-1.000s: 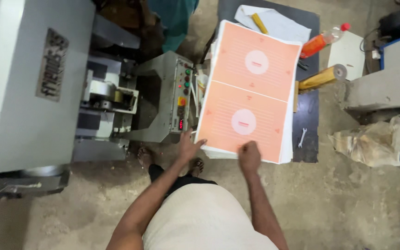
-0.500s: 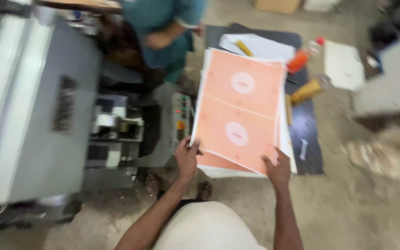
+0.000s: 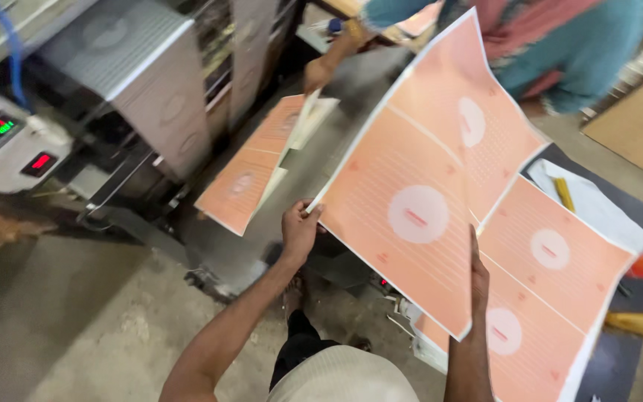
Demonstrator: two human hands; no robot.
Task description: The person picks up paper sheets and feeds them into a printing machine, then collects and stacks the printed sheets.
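Head view: since 0.5 s ago the top orange printed sheet (image 3: 422,190) has come up off the stack of sheets (image 3: 552,298) and now hangs in the air, just left of and above that stack, so 1 sheet is separated. Left hand (image 3: 299,231) pinches its lower-left edge; right hand (image 3: 478,279) clamps its lower-right edge. Its long axis runs from near the hands up toward the co-worker's hand (image 3: 320,73), tilted rightward.

Bare concrete floor (image 3: 76,313) beside a grey printing machine (image 3: 135,82).
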